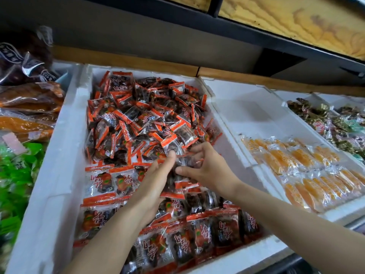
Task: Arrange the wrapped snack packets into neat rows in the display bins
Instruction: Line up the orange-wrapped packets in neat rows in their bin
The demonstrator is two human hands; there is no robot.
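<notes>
- Our left hand reaches in with its fingers nearly straight, laid flat against the left side of a small bunch of packets (red-edged wrappers, dark inside).
- Our right hand curls its fingers over the same bunch from the right, thumb pressed against it, so this hand grips it.
- We see the bunch held between both hands over the middle of the white foam bin, touching the near edge of the loose pile that fills the bin's far half.
- Closer to us, matching packets stand in neat rows along the bin's front.
- To the right, a neighbouring bin holds orange packets lined up side by side.
- At the far left we see green packets.
</notes>
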